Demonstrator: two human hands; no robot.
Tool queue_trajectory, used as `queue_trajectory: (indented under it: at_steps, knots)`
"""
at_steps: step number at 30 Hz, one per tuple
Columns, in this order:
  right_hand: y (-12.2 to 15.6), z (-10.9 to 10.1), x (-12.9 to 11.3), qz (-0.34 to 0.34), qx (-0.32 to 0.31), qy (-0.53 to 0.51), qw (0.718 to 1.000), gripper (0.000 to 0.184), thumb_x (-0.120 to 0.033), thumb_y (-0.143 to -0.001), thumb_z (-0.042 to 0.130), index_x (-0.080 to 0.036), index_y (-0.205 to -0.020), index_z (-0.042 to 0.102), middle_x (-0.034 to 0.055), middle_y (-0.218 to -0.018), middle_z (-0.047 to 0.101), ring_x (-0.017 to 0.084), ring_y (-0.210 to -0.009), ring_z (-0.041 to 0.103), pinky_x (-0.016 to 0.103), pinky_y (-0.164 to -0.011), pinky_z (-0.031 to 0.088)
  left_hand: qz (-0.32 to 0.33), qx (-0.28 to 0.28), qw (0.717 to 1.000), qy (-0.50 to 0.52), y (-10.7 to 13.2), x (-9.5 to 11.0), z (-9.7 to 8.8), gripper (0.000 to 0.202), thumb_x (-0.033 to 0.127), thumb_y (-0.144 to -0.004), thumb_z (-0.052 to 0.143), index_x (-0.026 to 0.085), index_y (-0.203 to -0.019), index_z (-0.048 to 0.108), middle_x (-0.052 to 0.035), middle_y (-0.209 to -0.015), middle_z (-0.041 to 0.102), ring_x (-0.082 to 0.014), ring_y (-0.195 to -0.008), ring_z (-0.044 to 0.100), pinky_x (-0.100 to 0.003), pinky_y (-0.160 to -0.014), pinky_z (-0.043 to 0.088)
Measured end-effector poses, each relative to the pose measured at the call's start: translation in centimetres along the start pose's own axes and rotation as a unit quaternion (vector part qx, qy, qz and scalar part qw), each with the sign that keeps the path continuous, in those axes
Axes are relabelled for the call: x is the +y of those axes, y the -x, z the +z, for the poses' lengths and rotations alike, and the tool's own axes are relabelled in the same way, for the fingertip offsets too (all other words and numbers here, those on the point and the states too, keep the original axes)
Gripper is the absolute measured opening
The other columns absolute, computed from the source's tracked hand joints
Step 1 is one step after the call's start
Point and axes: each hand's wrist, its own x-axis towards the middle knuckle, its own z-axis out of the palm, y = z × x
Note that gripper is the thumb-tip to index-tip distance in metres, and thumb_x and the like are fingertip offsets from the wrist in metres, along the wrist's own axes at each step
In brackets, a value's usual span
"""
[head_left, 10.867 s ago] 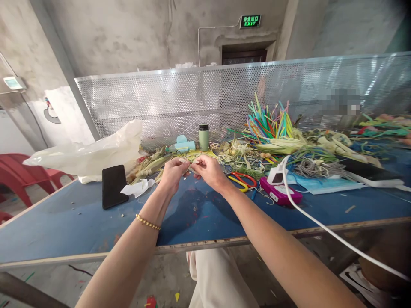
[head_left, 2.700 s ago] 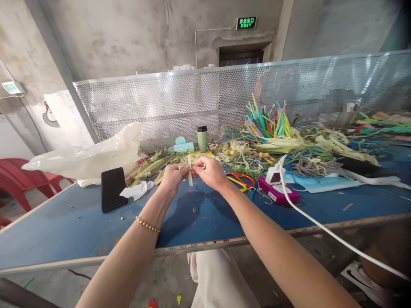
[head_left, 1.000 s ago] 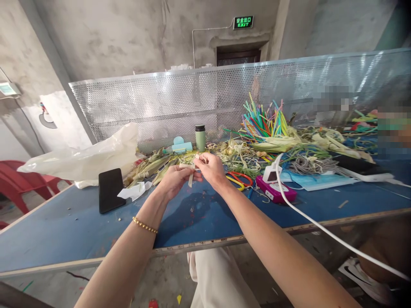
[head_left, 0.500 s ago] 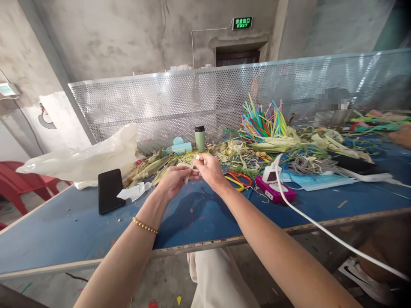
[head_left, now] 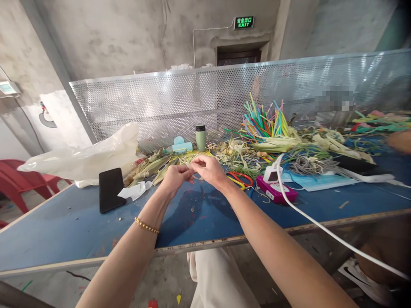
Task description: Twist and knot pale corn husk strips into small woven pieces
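Note:
My left hand (head_left: 176, 179) and my right hand (head_left: 209, 172) meet above the blue table, fingers closed in a pinch and thumbs nearly touching. Between them shows a bit of a pale corn husk strip (head_left: 188, 164), most of it covered by the fingers. Just beyond the hands lies a heap of dried husks and fibres (head_left: 237, 154). A green tumbler (head_left: 201, 139) with a dark lid stands upright behind them. Close to the right hand are scissors (head_left: 242, 179) with red and yellow handles.
To the left lie a black phone (head_left: 111, 190), a crumpled white tissue (head_left: 135, 191) and a big plastic bag (head_left: 83, 160). On the right are a magenta box (head_left: 276, 189), a white cable (head_left: 308, 220) and a blue face mask (head_left: 327, 182). Another person's hand (head_left: 400, 141) is at the far right.
The fingers of both hands have shifted, with the left hand turned more knuckles-up. Less of the pale husk strip shows now, and its hanging end is no longer visible.

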Motion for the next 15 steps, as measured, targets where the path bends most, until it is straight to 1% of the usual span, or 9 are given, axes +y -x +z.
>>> queue_trajectory:
  at_steps: [2,4,6,9,11,15]
  knots:
    - [-0.03,-0.07,0.01,-0.023,-0.016,0.022,0.999,0.009,-0.016,-0.078,0.064,-0.015,-0.071,0.069,0.0020,-0.071,0.070,0.012,-0.066,0.057,0.023,-0.063,0.039,-0.008,-0.022,1.000,-0.011,0.03,0.00,-0.17,0.016,0.027,-0.065,0.080,0.013,-0.061,0.072,-0.0030,-0.057,0.066,-0.0134,-0.053,0.058,-0.027,-0.060,0.045]
    - [-0.04,-0.18,0.06,-0.025,-0.007,0.042,0.999,0.013,-0.014,-0.078,0.064,-0.014,-0.065,0.066,0.0012,-0.066,0.067,0.012,-0.063,0.055,0.023,-0.061,0.037,-0.014,-0.044,0.999,-0.004,0.02,0.08,-0.29,0.014,0.026,-0.064,0.079,0.013,-0.064,0.074,-0.0032,-0.061,0.068,-0.0136,-0.056,0.059,-0.028,-0.064,0.046]
    - [-0.06,-0.30,0.14,-0.015,0.006,0.038,0.999,0.016,-0.016,-0.080,0.064,-0.014,-0.064,0.066,0.0008,-0.063,0.065,0.012,-0.061,0.054,0.023,-0.060,0.037,-0.013,-0.055,0.998,0.015,0.01,0.25,-0.34,0.013,0.024,-0.062,0.080,0.013,-0.066,0.075,-0.0038,-0.065,0.070,-0.0142,-0.061,0.061,-0.028,-0.069,0.047]
    - [-0.11,-0.33,0.37,-0.001,0.014,0.003,1.000,0.017,-0.020,-0.081,0.064,-0.014,-0.066,0.067,0.0010,-0.062,0.064,0.012,-0.060,0.054,0.023,-0.059,0.039,-0.016,-0.034,0.998,0.046,0.00,0.48,-0.27,0.016,0.021,-0.060,0.082,0.013,-0.073,0.077,-0.0048,-0.067,0.072,-0.0151,-0.065,0.062,-0.030,-0.074,0.049]
    - [-0.16,-0.18,0.58,0.006,0.022,-0.021,1.000,0.016,-0.021,-0.082,0.064,-0.014,-0.067,0.067,0.0014,-0.063,0.065,0.013,-0.060,0.055,0.024,-0.059,0.040,-0.024,-0.018,0.997,0.068,-0.01,0.48,-0.16,0.019,0.023,-0.059,0.083,0.012,-0.075,0.078,-0.0058,-0.066,0.072,-0.0159,-0.064,0.063,-0.033,-0.075,0.051]
    - [-0.22,0.23,0.98,0.015,0.034,-0.044,0.998,0.017,-0.021,-0.082,0.063,-0.015,-0.066,0.066,0.0017,-0.063,0.065,0.013,-0.059,0.056,0.024,-0.058,0.042,-0.031,-0.025,0.994,0.103,-0.03,0.23,0.02,0.026,0.030,-0.058,0.086,0.010,-0.073,0.077,-0.0072,-0.063,0.070,-0.0179,-0.063,0.065,-0.036,-0.076,0.052]
